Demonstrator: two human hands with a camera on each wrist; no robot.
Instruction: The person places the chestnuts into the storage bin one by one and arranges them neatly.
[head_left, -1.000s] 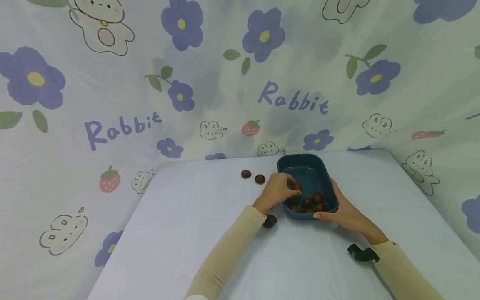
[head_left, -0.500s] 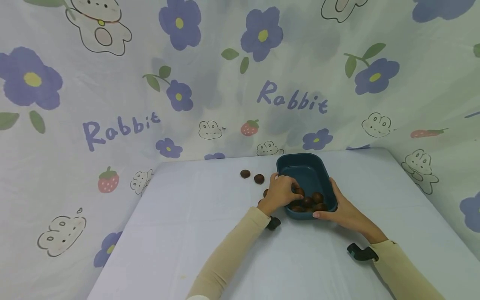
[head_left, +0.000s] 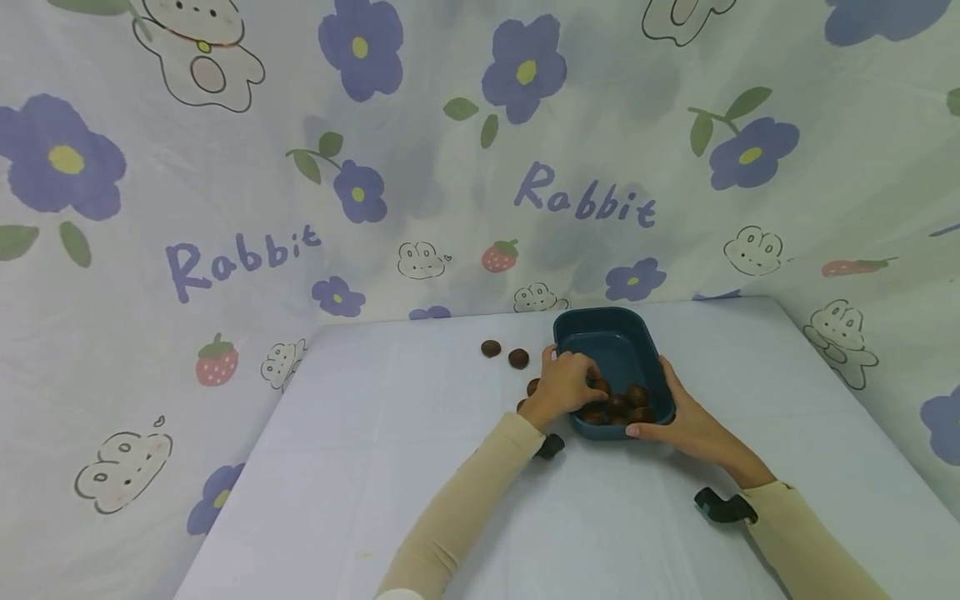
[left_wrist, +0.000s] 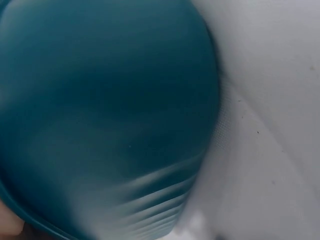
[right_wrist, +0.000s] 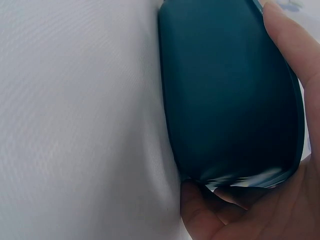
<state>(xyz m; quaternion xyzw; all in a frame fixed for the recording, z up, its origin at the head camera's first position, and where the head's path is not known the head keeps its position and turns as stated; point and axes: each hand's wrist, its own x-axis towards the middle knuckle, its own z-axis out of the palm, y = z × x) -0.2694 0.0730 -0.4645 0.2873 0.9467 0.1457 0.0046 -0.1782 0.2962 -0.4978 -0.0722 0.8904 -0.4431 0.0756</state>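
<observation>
Your left hand [head_left: 558, 386] reaches over the left wall of the teal box [head_left: 600, 432], right of centre in the head view, its thumb and fingers pinching a chestnut [head_left: 602, 386] low over the pile [head_left: 618, 405] in the box's lower half. How firm that pinch is, you cannot tell, since the left wrist view shows mostly box wall and not the fingertips. Your right hand [head_left: 686, 421] grips the box at its lower right corner, the thumb on the near side and the fingers bent around the right side.

Watch the pinch first: the chestnut looks smooth and round, so uneven pressure could squirt it out, and if it struck the heap it might bounce. Your left wrist is the other risk — two loose chestnuts [head_left: 491, 348] lie on the white table [head_left: 360, 467] at upper left of the box, and others peek out beside your hand, partly hidden. A low sweep back toward the left, with the black device [head_left: 551, 447] beneath your sleeve, could send those rolling. If your right hand slackened while your left forearm bumped the rim, the box would probably skid or tip.
</observation>
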